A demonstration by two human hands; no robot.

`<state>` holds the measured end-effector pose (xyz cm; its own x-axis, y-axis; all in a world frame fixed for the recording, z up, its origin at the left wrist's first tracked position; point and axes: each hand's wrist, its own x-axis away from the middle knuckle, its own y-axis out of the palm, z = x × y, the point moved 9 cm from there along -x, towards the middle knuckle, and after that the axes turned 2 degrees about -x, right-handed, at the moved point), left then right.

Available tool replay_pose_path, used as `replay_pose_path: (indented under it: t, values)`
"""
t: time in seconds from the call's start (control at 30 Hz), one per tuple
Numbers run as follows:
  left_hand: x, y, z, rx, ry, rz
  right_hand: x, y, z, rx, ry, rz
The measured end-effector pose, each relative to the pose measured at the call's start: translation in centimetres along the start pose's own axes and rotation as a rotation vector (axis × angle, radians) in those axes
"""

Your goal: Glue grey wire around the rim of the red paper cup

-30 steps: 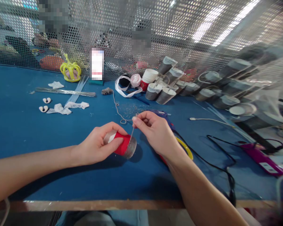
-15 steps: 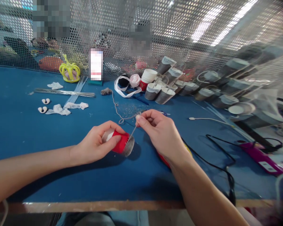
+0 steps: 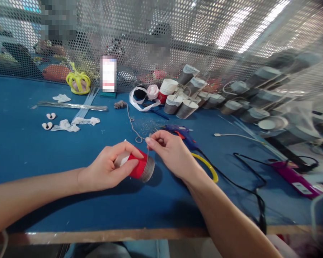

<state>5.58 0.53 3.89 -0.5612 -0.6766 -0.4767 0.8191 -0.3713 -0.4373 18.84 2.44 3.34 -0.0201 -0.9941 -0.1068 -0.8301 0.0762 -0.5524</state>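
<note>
My left hand (image 3: 110, 166) is closed around a red paper cup (image 3: 138, 167), which lies tilted on its side just above the table. Grey yarn is wound in a band (image 3: 148, 169) around the cup's right end. Between the thumb and fingers of my right hand (image 3: 168, 152) is the grey yarn (image 3: 148, 152), pinched close to the cup. From there the strand runs back in a loop to a small grey yarn bundle (image 3: 120, 104). Beyond my right hand lies a blue glue gun (image 3: 187, 138), partly covered by it.
Yarn-wrapped cups (image 3: 187, 109) stand in a cluster at the back right, near white ribbon (image 3: 136, 104). Metal wires (image 3: 72, 105) and white scraps (image 3: 66, 125) lie left. A black cord (image 3: 226, 184), a purple power strip (image 3: 296, 179) and a yellow-handled tool (image 3: 208, 165) are right.
My right hand has moved left and slightly down, drawing the yarn nearer the cup. More of the glue gun and the yellow handle shows. My left hand keeps its grip.
</note>
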Motion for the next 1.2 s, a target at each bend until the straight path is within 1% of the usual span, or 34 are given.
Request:
replay_pose_path:
  t: [0.3,0.63,0.77,0.87,1.07,1.2]
  values:
    - [0.0,-0.3,0.8,0.001,0.071,0.027,-0.1,0.5,0.5,-0.014,0.033,-0.03]
    - [-0.2,-0.3,0.9,-0.001,0.089,0.031,-0.1,0.0,0.4,0.029,0.059,-0.024]
    - [-0.1,-0.3,1.2,0.014,0.1,0.027,0.0,0.3,0.3,0.013,0.046,-0.039]
    - [0.0,-0.4,1.1,0.023,0.087,0.034,0.0,0.8,0.5,0.013,0.05,-0.06]
    - [0.1,-0.4,0.2,0.055,0.018,0.023,-0.1,1.3,0.8,0.031,0.055,-0.091]
    - [0.0,-0.5,-0.5,0.092,-0.057,0.046,-0.3,1.8,1.2,-0.007,0.068,-0.123]
